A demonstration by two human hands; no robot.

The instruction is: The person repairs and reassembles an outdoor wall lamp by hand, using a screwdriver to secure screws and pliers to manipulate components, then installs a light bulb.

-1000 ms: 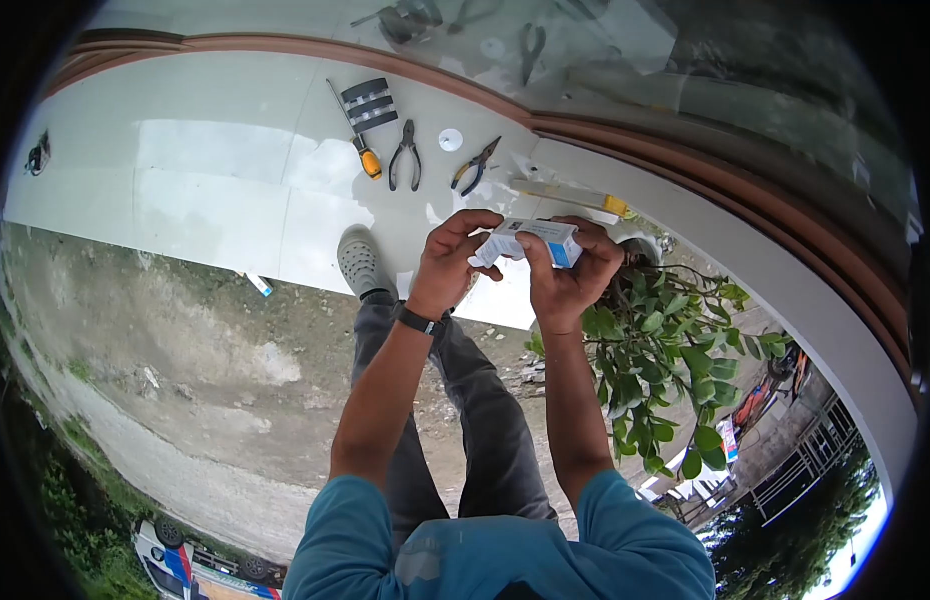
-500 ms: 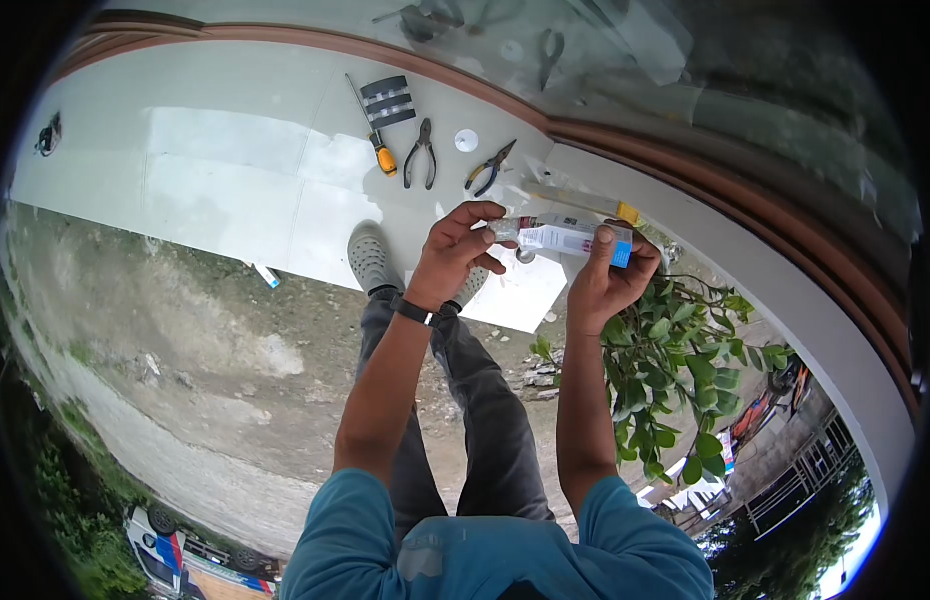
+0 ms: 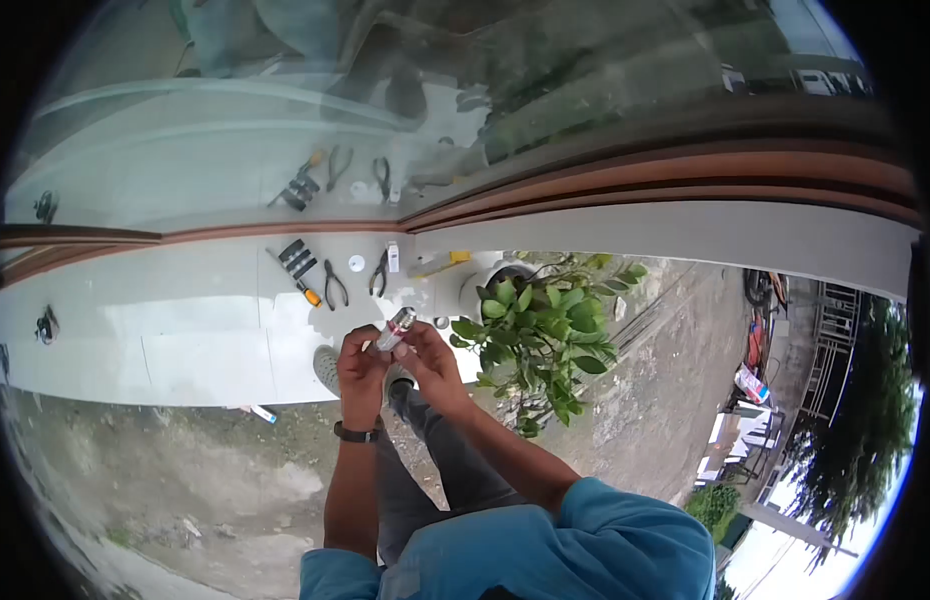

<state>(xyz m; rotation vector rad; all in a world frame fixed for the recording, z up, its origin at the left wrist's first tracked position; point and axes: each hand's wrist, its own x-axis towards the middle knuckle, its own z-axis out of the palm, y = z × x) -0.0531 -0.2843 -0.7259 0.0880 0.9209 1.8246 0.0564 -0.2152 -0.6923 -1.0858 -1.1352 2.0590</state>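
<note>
In front of my body, both hands are on a small tube (image 3: 396, 329) with a red and white label and a shiny silvery or clear end. My left hand (image 3: 362, 372) pinches its lower part. From the other side, my right hand (image 3: 432, 372) grips it with thumb and fingers. The tube is tilted, shiny end up and to the right; fingers hide part of it. Beyond the hands, a small white box (image 3: 393, 257) lies beside yellow-and-dark pliers (image 3: 379, 274). Dark-handled pliers (image 3: 335, 286) and an orange-handled screwdriver (image 3: 311, 296) lie to their left.
Black strips (image 3: 297, 259), a white disc (image 3: 356, 263) and a yellow-ended item (image 3: 457, 258) lie on the white ledge (image 3: 205, 340). Window glass with a brown frame (image 3: 315, 226) rises behind. A leafy potted plant (image 3: 555, 335) stands close on the right.
The clear-and-white package with a blue end has left my right hand; a white box now lies by the pliers. Both hands have come together on the tube. The view has swung right.
</note>
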